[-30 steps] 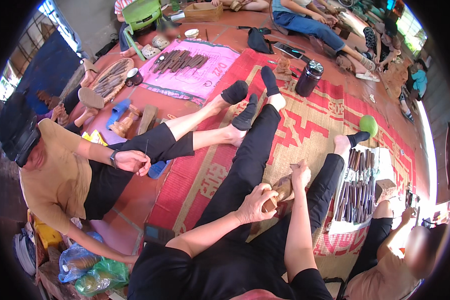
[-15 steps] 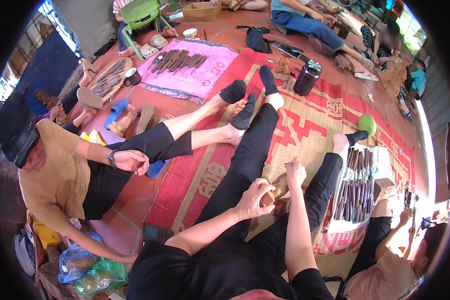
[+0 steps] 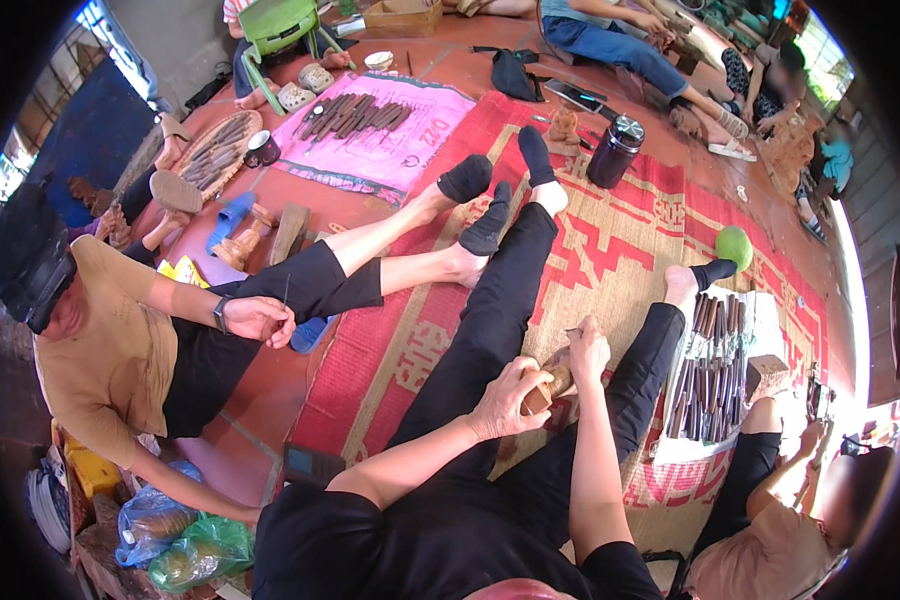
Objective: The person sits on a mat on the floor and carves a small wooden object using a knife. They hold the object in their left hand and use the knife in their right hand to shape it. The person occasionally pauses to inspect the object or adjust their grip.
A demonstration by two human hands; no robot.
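Between my legs, above the mat, my left hand [image 3: 507, 403] is closed around a light brown wooden carving [image 3: 537, 400] with a flat, squared end. My right hand [image 3: 589, 352] is a fist at the carving's far end. A short dark tip of a thin tool [image 3: 573, 332] pokes out of that fist on its left. The rest of the tool is hidden by the fingers, and I cannot see whether it touches the wood.
At my right lies a cloth with rows of carving tools [image 3: 712, 370], beside a wood block [image 3: 767, 375]. A green round fruit [image 3: 734, 249] and dark flask [image 3: 616, 152] stand farther off. One person [image 3: 110, 350] sits at my left, another [image 3: 770, 540] at my right.
Both hands keep their grip on the wood and the tool, with only a very slight shift. The whole view has tilted a little.
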